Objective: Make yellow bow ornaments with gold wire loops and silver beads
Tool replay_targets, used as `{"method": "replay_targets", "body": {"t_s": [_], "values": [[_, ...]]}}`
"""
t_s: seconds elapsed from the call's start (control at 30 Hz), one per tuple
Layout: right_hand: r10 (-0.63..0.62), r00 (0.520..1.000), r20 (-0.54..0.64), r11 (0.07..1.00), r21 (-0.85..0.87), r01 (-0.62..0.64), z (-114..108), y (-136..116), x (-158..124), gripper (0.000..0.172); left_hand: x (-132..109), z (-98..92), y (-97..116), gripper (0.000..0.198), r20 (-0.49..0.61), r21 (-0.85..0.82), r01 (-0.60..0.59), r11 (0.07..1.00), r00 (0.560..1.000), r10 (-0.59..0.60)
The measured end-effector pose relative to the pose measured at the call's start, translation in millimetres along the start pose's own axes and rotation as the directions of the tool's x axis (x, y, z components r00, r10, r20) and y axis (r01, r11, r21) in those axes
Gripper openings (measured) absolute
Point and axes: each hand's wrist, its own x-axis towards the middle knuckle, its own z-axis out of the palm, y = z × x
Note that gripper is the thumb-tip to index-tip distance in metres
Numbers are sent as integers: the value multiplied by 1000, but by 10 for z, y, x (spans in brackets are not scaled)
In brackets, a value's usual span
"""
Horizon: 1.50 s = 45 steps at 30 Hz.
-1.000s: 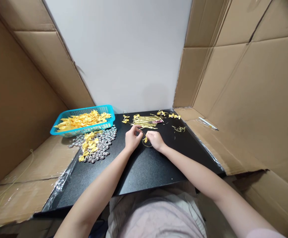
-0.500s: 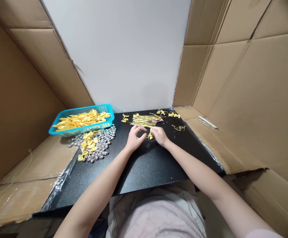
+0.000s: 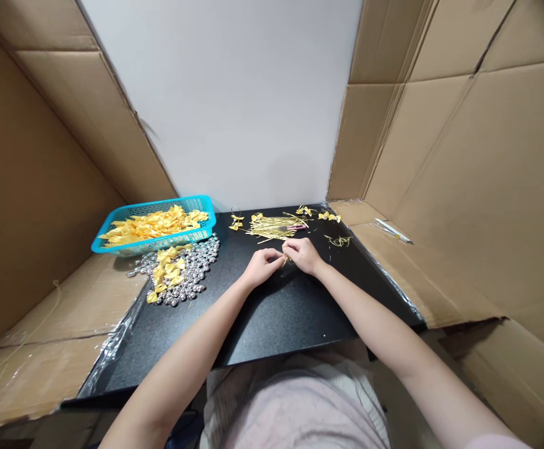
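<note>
Both hands meet over the middle of the black table [image 3: 272, 324]. My left hand [image 3: 263, 267] is closed in a pinch at a small yellow bow [image 3: 287, 258], mostly hidden by fingers. My right hand [image 3: 302, 254] grips the same bow from the other side, thumb and fingertips together. Just beyond the hands lies a pile of thin gold ties [image 3: 269, 228]. A tool with pink handles [image 3: 295, 228] rests on that pile.
At the left, a blue basket [image 3: 211, 218] holds many yellow bows. Silver bells [image 3: 197, 274] with yellow bows [image 3: 169, 269] among them lie before it. Finished-looking bow pieces [image 3: 329, 217] and tie scraps [image 3: 338, 241] lie at the right. Cardboard walls [image 3: 487, 187] flank the table.
My left hand has moved right and slightly down, its fingers closing from a spread pose onto the bow. The bow is now mostly covered; my right hand has barely shifted.
</note>
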Motion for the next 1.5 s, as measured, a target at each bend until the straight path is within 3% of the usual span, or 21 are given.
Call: {"method": "replay_targets", "body": {"t_s": [0.47, 0.77, 1.07, 1.5], "values": [[-31, 999, -18, 997, -73, 29, -13, 21, -7, 31, 17, 28, -37, 32, -38, -173, 116, 978, 992, -124], [-97, 989, -110, 987, -139, 81, -57, -11, -2, 20, -18, 34, -21, 31, -171, -28, 109, 994, 979, -112], [-158, 970, -186, 984, -116, 137, -112, -137, -37, 25, -53, -5, 53, 24, -300, 182, 70, 981, 954, -12], [-125, 975, -185, 992, -58, 116, -92, -121, -35, 26, -64, 36, 51, 25, -254, 178, 45, 983, 967, 2]]}}
